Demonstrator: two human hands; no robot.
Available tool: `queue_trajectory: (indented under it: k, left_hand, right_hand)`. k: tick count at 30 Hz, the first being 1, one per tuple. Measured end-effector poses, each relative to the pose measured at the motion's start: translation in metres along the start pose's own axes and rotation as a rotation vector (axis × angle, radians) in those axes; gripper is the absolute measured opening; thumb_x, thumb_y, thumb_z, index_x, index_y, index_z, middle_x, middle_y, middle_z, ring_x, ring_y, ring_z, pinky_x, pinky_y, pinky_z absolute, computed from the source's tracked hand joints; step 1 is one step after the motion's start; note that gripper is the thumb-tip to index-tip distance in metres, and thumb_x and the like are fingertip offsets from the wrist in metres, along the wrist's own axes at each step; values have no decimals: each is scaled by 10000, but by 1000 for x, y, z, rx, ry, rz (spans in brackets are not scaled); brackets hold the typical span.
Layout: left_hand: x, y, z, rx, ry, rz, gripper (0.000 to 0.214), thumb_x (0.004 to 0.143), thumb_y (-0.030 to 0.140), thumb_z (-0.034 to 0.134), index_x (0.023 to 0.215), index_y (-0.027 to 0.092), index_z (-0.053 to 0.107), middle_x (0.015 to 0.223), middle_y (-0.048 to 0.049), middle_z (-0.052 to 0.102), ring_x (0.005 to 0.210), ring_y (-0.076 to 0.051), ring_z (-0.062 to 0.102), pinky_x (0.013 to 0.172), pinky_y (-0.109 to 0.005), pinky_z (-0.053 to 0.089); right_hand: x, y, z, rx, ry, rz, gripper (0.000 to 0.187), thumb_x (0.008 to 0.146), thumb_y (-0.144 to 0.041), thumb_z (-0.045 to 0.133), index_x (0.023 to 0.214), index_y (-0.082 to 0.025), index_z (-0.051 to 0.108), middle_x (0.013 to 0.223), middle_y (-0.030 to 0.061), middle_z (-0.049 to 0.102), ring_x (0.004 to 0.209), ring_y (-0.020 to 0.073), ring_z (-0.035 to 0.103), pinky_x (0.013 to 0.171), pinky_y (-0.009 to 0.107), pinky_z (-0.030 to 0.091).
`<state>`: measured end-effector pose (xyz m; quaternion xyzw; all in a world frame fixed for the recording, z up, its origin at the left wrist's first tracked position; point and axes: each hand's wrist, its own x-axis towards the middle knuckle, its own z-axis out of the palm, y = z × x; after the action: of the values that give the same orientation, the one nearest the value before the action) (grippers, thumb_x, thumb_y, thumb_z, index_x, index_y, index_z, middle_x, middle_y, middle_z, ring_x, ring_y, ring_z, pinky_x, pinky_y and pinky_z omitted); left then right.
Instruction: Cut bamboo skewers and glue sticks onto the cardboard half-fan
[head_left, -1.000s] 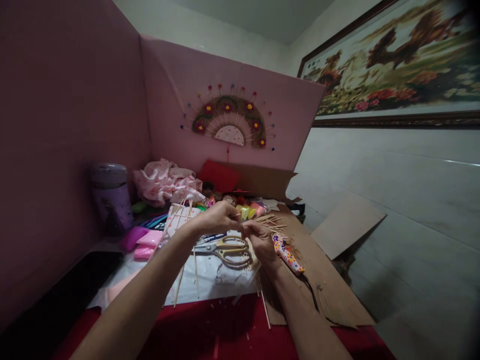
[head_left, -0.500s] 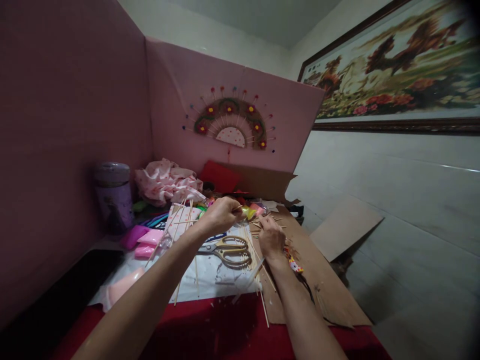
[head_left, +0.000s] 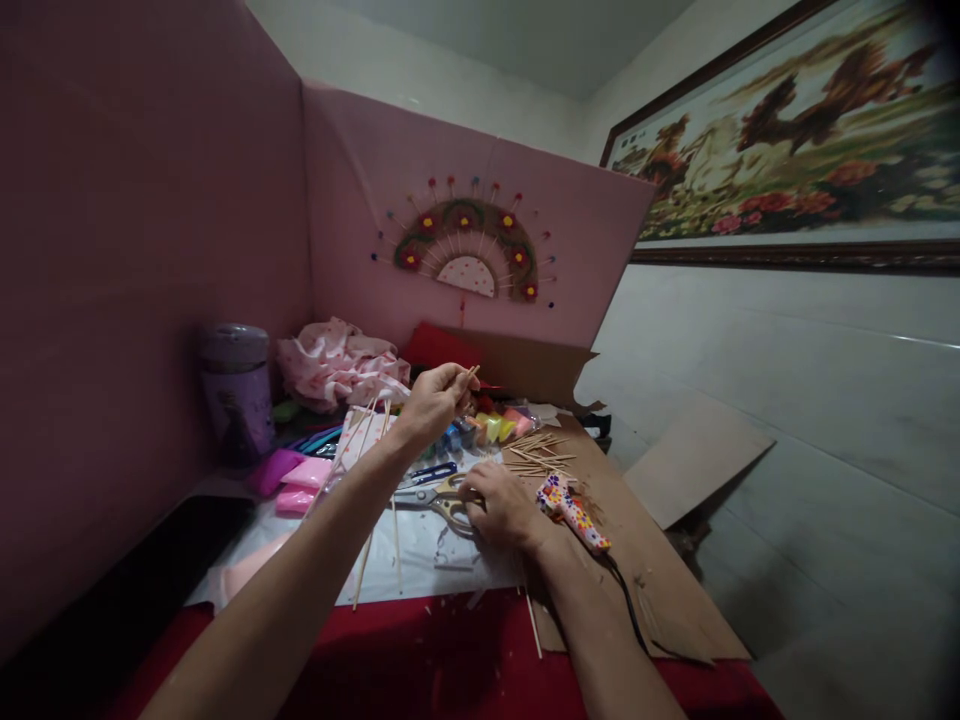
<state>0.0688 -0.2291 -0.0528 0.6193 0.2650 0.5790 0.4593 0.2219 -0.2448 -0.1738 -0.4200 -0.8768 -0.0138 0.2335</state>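
My left hand [head_left: 441, 400] is raised above the back of the work surface, fingers pinched on a short bamboo stick [head_left: 472, 371] whose tip shows. My right hand [head_left: 504, 503] is lower and closer, its fingers curled over the handles of the gold-handled scissors [head_left: 448, 484]. The scissors lie on the white sheet [head_left: 420, 560], blades pointing left, beside a dark blue cutter [head_left: 431, 474]. Right of my right hand, a flower-patterned glue gun [head_left: 574, 512] rests on cardboard. Behind it is a pile of short bamboo sticks [head_left: 538, 455].
A pink board [head_left: 345, 200] stands behind, bearing a fan-shaped decoration [head_left: 465, 215] with flowers. At left are a purple tumbler [head_left: 238, 400], crumpled pink cloth [head_left: 337, 365] and pink packets [head_left: 304, 485]. Cardboard [head_left: 675, 610] covers the right side; the glue gun's black cord [head_left: 630, 600] crosses it.
My right hand has moved left from the stick pile onto the scissors' handles, uncovering the glue gun and pile. My left hand has risen slightly with the bamboo stick.
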Motion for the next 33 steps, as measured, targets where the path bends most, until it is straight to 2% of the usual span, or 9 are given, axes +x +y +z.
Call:
queue_trajectory:
  k: [2,5,10,13,18,23,29,33]
  left_hand:
    - [1,2,-2,-52,41,5,258,731,368,628,673,131,542,473,63,408,399,-35,326,394,-165,233]
    - [1,7,-5,-98,96,71,187,719,290,636,674,133,545,491,53,446,406,-33,353,395,-159,248]
    - [2,22,-17,-125,241,135,127,683,222,643,652,135,556,496,39,494,404,-39,393,392,-162,267]
    - [4,29,-27,-79,359,192,121,659,223,666,642,128,593,534,18,548,456,-53,457,433,-168,328]
    - [3,37,-35,15,484,229,155,655,261,690,617,126,622,521,14,557,467,-63,473,433,-179,329]
    - [2,41,-36,26,509,160,220,686,296,681,591,126,579,483,25,537,392,-47,413,382,-179,285]
    - [6,33,-41,25,483,51,224,702,284,647,582,135,531,425,33,494,350,-74,443,351,-188,295]
    - [10,18,-40,53,448,-56,199,667,274,655,591,132,538,436,37,503,341,-72,442,338,-180,295]
  right_hand:
    - [-1,0,2,20,-60,34,229,633,-58,555,825,-180,584,865,36,603,828,176,512,746,267,381]
    - [-2,0,2,63,-102,99,325,594,-37,505,880,-190,530,881,27,589,799,165,503,695,252,369]
    - [-3,0,4,32,-109,124,385,588,-19,480,928,-200,476,889,30,577,791,170,506,681,253,362]
    - [-3,-1,4,-24,-66,94,426,621,-16,490,1005,-198,462,956,50,572,826,184,520,700,266,380]
    - [-1,2,-6,-164,108,25,568,591,46,477,1107,-190,466,1031,78,548,921,219,503,820,318,393]
    - [-4,10,-22,-265,307,159,549,613,44,433,1104,-183,524,995,89,563,912,242,504,840,346,393]
    - [-3,11,-21,-65,582,394,589,621,-13,433,1169,-212,516,1029,69,586,937,232,550,831,343,432]
    - [3,11,-11,248,771,580,511,641,-103,515,1140,-211,526,904,36,618,796,204,594,719,314,472]
